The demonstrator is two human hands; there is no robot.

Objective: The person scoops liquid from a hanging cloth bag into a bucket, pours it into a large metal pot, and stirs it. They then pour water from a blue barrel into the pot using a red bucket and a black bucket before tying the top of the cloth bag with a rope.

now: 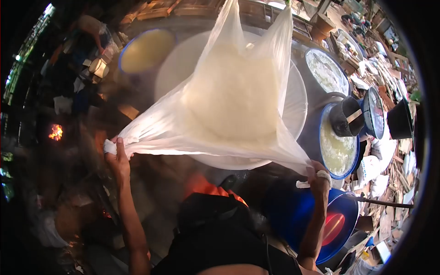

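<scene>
A large white cloth [156, 120] hangs by its two far corners from above, sagging like a sling. A pale, cream-coloured liquid or mash [231, 98] lies in its middle. My left hand [119, 158] is closed on the near left corner, with cloth bunched around the fingers. On the opposite side, my right hand [319, 178] grips the near right corner, a twisted end of cloth sticking out of the fist. Beneath the cloth stands a wide, pale round tub [300, 98], mostly hidden by it.
Blue-rimmed drums with frothy pale liquid [337, 149] [326, 68] stand at right, a black bucket [341, 117] over one. Lower right is a blue drum [293, 206] with something red inside. A fire [55, 132] burns at left; another person [94, 30] bends at upper left.
</scene>
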